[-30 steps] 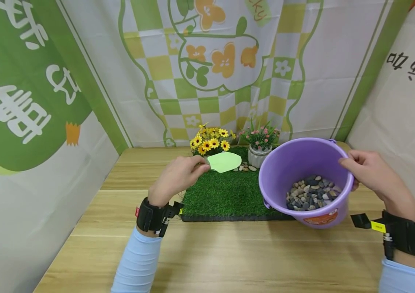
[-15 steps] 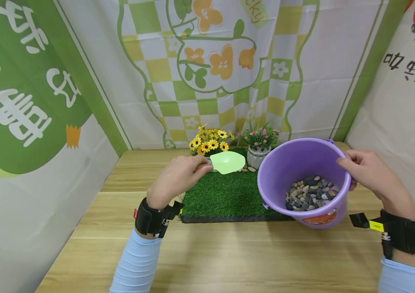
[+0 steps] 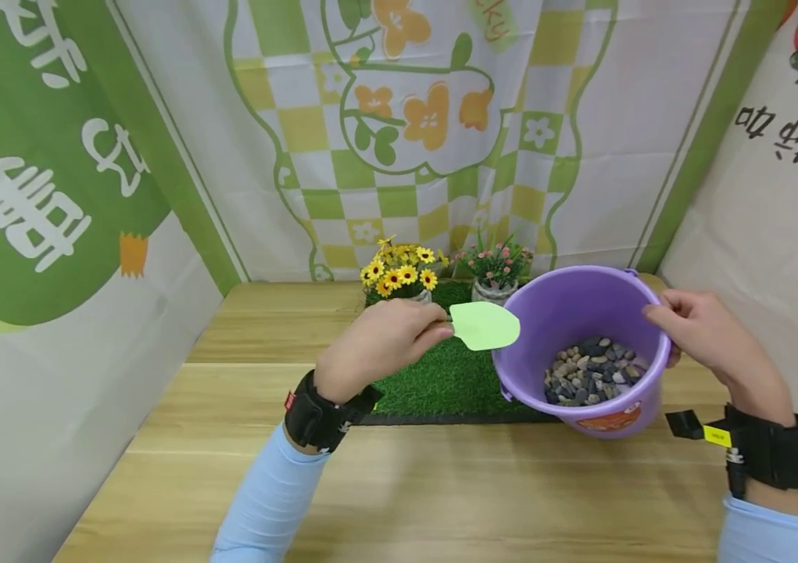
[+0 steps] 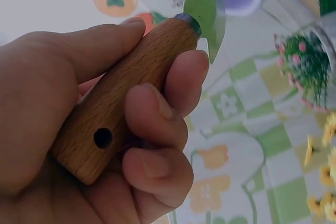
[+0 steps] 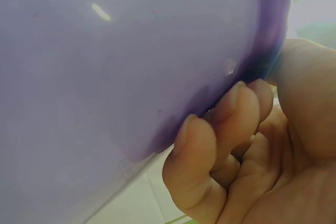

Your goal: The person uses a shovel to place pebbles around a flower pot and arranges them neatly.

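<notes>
My left hand (image 3: 382, 344) grips a small trowel by its wooden handle (image 4: 128, 87), fingers curled round it. The trowel's light green blade (image 3: 485, 326) points right, its tip beside the near-left rim of a purple bucket (image 3: 585, 281) in the head view. Grey and tan pebbles (image 3: 594, 372) cover part of the bucket's bottom. My right hand (image 3: 711, 332) holds the bucket's right rim, thumb over the edge and fingers under the outside, as the right wrist view shows. The bucket leans with its mouth toward me.
Green artificial turf (image 3: 455, 383) lies on the wooden table (image 3: 399, 493), partly behind the bucket. At its back stand yellow flowers (image 3: 402, 267) and a pot of pink flowers (image 3: 495, 266). Printed curtains (image 3: 427, 180) hang behind and on both sides.
My left hand has moved right with the trowel, from over the turf toward the bucket's rim. My right hand and the bucket stay nearly in place.
</notes>
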Tool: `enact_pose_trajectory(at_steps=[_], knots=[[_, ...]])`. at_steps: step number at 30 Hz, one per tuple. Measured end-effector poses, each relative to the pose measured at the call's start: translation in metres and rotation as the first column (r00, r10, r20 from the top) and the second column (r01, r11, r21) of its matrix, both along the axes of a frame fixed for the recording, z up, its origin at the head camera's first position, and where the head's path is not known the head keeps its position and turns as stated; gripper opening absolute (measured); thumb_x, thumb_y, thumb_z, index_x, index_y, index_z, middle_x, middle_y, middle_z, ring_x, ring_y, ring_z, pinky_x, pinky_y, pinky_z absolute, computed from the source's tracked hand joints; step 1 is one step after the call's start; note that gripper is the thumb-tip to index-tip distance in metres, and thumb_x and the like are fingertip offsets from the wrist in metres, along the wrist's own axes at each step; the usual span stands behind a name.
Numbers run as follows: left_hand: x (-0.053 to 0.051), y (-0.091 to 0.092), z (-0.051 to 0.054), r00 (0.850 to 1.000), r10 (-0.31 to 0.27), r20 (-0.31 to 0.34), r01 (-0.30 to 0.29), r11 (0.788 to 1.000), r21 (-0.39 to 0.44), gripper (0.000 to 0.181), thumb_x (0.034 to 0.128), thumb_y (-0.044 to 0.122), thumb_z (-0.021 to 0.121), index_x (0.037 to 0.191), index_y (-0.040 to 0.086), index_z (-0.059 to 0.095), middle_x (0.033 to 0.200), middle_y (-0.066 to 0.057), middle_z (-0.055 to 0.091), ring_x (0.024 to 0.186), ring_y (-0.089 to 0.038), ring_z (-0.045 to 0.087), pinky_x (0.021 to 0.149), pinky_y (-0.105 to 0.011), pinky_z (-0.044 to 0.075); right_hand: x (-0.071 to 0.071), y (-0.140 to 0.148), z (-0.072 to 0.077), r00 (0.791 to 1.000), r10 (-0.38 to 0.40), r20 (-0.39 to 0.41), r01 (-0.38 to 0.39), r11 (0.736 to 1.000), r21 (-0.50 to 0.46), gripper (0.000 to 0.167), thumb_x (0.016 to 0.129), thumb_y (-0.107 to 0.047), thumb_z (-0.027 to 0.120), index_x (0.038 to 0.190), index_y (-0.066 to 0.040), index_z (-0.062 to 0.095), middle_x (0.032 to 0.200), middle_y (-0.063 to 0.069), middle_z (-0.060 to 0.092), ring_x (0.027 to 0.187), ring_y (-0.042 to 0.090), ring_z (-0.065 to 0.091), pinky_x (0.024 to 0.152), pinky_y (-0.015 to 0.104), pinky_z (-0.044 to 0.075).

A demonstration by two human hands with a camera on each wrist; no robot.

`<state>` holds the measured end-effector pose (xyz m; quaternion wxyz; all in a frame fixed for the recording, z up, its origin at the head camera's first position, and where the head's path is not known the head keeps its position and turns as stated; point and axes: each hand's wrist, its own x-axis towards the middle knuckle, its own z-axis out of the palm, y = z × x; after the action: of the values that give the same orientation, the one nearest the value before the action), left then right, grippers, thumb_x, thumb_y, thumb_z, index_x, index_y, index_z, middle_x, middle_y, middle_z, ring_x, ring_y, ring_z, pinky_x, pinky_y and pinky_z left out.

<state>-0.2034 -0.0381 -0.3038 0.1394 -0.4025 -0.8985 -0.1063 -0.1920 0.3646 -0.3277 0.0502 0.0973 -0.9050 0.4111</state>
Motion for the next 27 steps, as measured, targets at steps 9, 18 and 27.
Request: enact_pose_trajectory(at_steps=[9,18,27], knots=[[-0.006,0.033,-0.004,0.99,-0.064,0.123,0.075,0.994,-0.085,0.021,0.1031,0.03,0.051,0.104,0.015,0.066,0.078,0.006,0.059,0.062,-0.007,0.046,0.061,-0.022,0.035,0.003,0.0,-0.003,1.0,-0.002,0.008,0.002,1.0,-0.013,0.033,0.102,-0.022,0.052,0.081,0.003,0.05,0.059,-0.003,0.058,0.05,0.017,0.057,0.049,0.03,0.049],[-0.01,0.047,-0.009,0.989,-0.069,0.132,0.088,0.986,-0.145,0.022,0.1027,0.033,0.052,0.104,0.017,0.068,0.076,0.008,0.057,0.063,-0.006,0.05,0.059,-0.021,0.037,0.001,0.001,-0.003,1.0,0.006,0.011,-0.005,1.0,-0.026,0.03,0.102,-0.021,0.052,0.083,0.003,0.051,0.061,0.0,0.06,0.049,0.016,0.058,0.048,0.029,0.05],[-0.007,0.057,-0.01,0.988,-0.066,0.139,0.092,0.978,-0.188,0.021,0.103,0.034,0.051,0.093,0.019,0.063,0.07,0.009,0.047,0.06,-0.006,0.043,0.055,-0.019,0.031,0.001,0.001,-0.001,1.0,0.011,0.029,-0.009,0.999,-0.044,0.031,0.102,-0.021,0.052,0.084,0.004,0.052,0.061,-0.001,0.061,0.05,0.016,0.058,0.049,0.028,0.05]])
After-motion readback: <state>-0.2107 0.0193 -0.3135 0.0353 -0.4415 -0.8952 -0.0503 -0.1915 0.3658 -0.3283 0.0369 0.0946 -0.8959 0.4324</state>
